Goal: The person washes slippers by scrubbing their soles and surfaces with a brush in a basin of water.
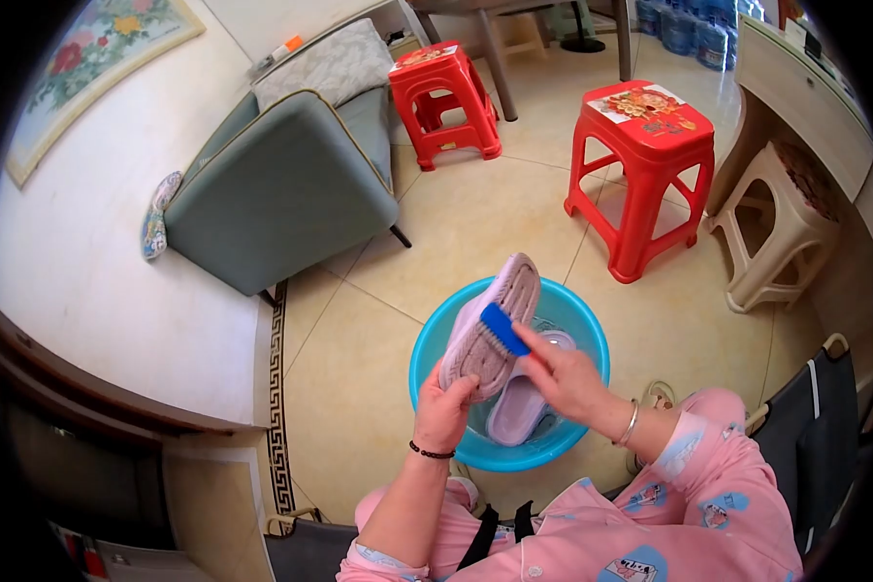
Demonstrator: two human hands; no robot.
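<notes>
My left hand (pixel 443 409) grips the heel end of a pale pink slipper (pixel 468 364), thumb across its patterned sole. The slipper is tilted up above a blue basin (pixel 427 335). In my right hand (pixel 561 373) is a blue scrubbing brush (pixel 500 328), fingers closed round it, its bristles against the sole. A second pinkish slipper (pixel 519 407) lies inside the basin, partly hidden by my right hand and the raised slipper. What the basin holds beneath them is hard to make out.
Beyond the basin stand two red plastic stools (pixel 640 131) on the tiled floor. A grey-green armchair (pixel 281 184) is at the left, a beige stool (pixel 781 223) at the right. Water bottles (pixel 713 44) stand at the back. My feet flank the basin.
</notes>
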